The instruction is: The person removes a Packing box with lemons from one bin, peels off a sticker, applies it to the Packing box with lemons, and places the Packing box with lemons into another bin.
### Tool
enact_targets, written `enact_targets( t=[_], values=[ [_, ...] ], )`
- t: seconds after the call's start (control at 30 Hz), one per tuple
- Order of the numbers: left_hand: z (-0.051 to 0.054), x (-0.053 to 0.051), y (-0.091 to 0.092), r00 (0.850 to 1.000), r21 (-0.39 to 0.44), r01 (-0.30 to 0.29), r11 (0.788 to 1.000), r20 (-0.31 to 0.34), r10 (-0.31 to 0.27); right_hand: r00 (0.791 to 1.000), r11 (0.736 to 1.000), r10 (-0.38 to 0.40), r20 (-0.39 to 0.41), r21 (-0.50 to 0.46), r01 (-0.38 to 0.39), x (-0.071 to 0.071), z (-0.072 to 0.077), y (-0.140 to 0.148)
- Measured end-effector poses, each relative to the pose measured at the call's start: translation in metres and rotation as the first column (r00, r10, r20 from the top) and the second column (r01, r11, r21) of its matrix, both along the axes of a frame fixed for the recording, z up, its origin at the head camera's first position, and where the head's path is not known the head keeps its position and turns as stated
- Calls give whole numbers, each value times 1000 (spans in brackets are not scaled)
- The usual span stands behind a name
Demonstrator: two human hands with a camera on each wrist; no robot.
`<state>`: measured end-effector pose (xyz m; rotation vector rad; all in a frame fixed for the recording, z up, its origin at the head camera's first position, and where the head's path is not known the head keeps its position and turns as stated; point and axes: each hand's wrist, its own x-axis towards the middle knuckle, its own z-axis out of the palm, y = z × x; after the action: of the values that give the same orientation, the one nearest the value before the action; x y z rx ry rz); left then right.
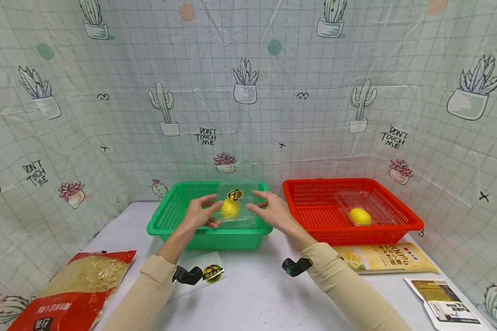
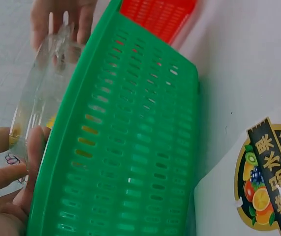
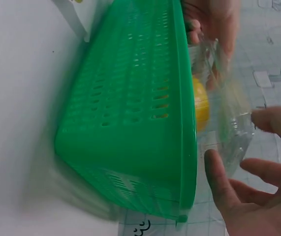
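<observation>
A clear plastic box [image 1: 248, 216] with a black and yellow round label on its lid is held at the green basket [image 1: 232, 239], tilted toward me. Inside it shows a lemon [image 1: 230, 209]. My left hand [image 1: 199, 214] grips the box's left edge between thumb and fingers, as the left wrist view also shows. On the opposite edge, my right hand [image 1: 275, 211] holds the box with its fingers spread around the side. Whether the lid is fully closed I cannot tell. The basket wall hides the lower part of the box in both wrist views.
Right of the green basket stands a red basket [image 1: 314, 236] holding another clear box [image 1: 374, 204] with a lemon [image 1: 360, 216]. A labelled white sheet [image 1: 190, 287] lies in front. Beside are a red food bag [image 1: 66, 294], a yellow packet [image 1: 391, 259] and a white-gold pouch [image 1: 443, 303].
</observation>
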<state>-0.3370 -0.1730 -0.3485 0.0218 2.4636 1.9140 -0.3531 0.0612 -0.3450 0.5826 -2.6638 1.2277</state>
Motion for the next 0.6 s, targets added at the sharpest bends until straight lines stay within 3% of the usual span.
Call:
enact_targets(
  t=[0.17, 0.37, 0.6],
  values=[
    [-1, -4, 0, 1000, -104, 14, 994, 16, -12, 997, 995, 67, 26, 77, -69, -4, -4, -6],
    [-3, -9, 0, 996, -217, 86, 972, 57, -75, 997, 979, 66, 27, 189, -70, -7, -6, -13],
    [0, -11, 0, 991, -357, 125, 926, 80, -103, 992, 937, 119, 42, 326, -126, -6, -5, -22]
  ],
)
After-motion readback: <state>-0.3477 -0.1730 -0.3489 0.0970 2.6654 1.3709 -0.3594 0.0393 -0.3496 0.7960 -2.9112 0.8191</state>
